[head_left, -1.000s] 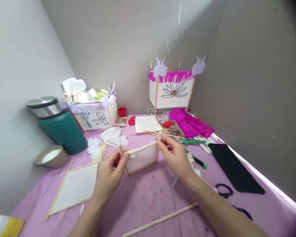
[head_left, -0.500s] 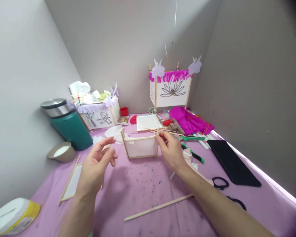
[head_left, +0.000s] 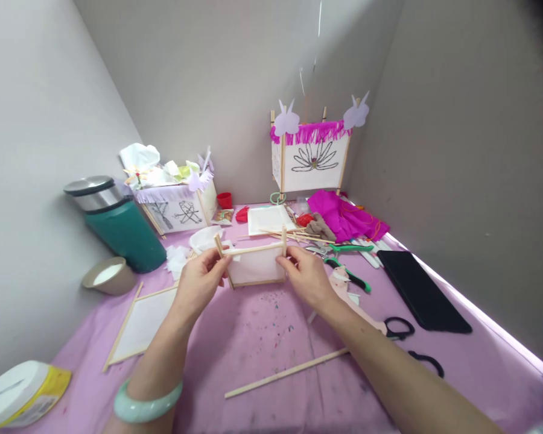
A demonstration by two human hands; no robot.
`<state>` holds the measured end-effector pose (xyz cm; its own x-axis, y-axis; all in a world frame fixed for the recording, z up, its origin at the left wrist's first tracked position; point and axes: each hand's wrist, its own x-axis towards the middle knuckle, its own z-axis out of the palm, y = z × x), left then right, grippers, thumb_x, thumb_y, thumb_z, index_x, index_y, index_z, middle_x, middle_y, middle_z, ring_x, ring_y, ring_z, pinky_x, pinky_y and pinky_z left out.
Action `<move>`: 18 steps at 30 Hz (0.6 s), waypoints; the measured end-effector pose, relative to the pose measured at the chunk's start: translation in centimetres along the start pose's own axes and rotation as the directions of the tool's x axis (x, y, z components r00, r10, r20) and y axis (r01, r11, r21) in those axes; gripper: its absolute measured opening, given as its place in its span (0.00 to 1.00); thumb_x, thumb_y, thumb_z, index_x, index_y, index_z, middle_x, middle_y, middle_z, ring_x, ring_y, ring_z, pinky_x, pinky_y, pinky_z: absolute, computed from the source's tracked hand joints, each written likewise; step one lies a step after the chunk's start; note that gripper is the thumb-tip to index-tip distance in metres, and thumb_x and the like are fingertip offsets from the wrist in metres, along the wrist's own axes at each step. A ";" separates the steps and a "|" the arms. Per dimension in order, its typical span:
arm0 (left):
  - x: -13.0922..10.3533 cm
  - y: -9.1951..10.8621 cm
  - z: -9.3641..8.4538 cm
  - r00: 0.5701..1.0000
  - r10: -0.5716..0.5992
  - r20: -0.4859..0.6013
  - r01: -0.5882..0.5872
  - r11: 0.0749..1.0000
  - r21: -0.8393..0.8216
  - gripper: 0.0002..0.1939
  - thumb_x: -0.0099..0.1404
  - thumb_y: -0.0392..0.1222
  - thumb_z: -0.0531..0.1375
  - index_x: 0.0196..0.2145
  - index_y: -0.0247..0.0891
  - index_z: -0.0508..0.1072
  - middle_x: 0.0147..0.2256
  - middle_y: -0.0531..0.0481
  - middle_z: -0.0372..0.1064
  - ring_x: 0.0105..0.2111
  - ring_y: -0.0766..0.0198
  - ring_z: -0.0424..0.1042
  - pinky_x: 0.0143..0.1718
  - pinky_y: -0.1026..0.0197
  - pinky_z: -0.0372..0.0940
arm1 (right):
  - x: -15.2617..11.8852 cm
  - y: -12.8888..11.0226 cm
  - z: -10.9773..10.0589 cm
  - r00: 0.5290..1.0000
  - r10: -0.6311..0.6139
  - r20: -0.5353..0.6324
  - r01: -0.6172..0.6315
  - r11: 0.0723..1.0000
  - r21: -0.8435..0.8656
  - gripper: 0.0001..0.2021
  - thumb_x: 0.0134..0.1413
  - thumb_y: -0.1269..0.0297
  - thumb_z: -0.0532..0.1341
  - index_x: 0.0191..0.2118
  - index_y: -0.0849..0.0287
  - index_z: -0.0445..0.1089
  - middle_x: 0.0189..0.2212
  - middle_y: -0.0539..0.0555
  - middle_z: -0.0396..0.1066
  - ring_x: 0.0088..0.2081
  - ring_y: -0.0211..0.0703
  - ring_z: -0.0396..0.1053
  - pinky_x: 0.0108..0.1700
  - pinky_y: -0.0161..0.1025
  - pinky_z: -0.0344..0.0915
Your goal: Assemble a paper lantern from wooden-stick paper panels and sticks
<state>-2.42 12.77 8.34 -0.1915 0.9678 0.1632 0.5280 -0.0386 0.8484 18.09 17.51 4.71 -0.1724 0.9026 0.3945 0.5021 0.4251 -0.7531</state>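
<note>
A small wooden stick frame [head_left: 257,265] covered with white paper stands on the pink cloth in the middle of the view. My left hand [head_left: 204,274] grips its left upright, fingers closed round the stick. At the opposite end, my right hand [head_left: 308,274] pinches the right upright between thumb and fingers. A loose wooden stick [head_left: 285,374] lies on the cloth nearer to me. To the left, partly behind my left forearm, lies another papered stick frame [head_left: 138,325].
On the left are a green tumbler [head_left: 124,232], a bowl of white stuff [head_left: 108,275] and a white-and-yellow tub [head_left: 25,395]. Two decorated paper lanterns [head_left: 319,160] stand at the back. At right are green-handled pliers [head_left: 350,274], scissors [head_left: 399,327] and a black slab [head_left: 423,292].
My left hand has moved right and closed on the left upright of the frame. My right hand has slid slightly lower on the right upright.
</note>
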 end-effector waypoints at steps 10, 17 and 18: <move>-1.5 3.2 1.9 0.680 0.711 -0.178 -0.529 0.645 0.551 0.12 0.65 0.35 0.53 0.44 0.37 0.72 0.41 0.45 0.72 0.44 0.59 0.69 0.48 0.56 0.62 | 0.7 0.7 0.3 0.997 0.062 0.054 -0.049 0.977 -0.206 0.15 0.59 0.61 0.53 0.28 0.58 0.74 0.24 0.52 0.73 0.27 0.39 0.66 0.30 0.34 0.52; 2.0 3.9 6.2 0.769 0.626 0.131 -0.538 0.522 0.662 0.12 0.63 0.33 0.55 0.43 0.34 0.73 0.39 0.41 0.75 0.40 0.53 0.71 0.40 0.53 0.66 | 0.6 0.6 0.4 0.996 0.073 0.054 -0.057 0.968 -0.245 0.15 0.60 0.62 0.52 0.30 0.57 0.74 0.26 0.53 0.75 0.28 0.40 0.68 0.30 0.34 0.53; 2.3 3.8 6.5 0.779 0.615 0.123 -0.520 0.524 0.675 0.12 0.63 0.34 0.55 0.42 0.35 0.74 0.38 0.42 0.75 0.38 0.53 0.72 0.38 0.53 0.66 | 0.6 0.6 0.4 0.996 0.074 0.053 -0.058 0.965 -0.254 0.15 0.60 0.62 0.53 0.30 0.57 0.74 0.27 0.53 0.76 0.28 0.40 0.69 0.30 0.34 0.53</move>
<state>4.50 16.43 8.67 0.2768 0.7608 0.5870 0.9344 -0.3555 0.0202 17.94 18.29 4.25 -0.1798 0.9340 0.3088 0.7101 0.3405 -0.6163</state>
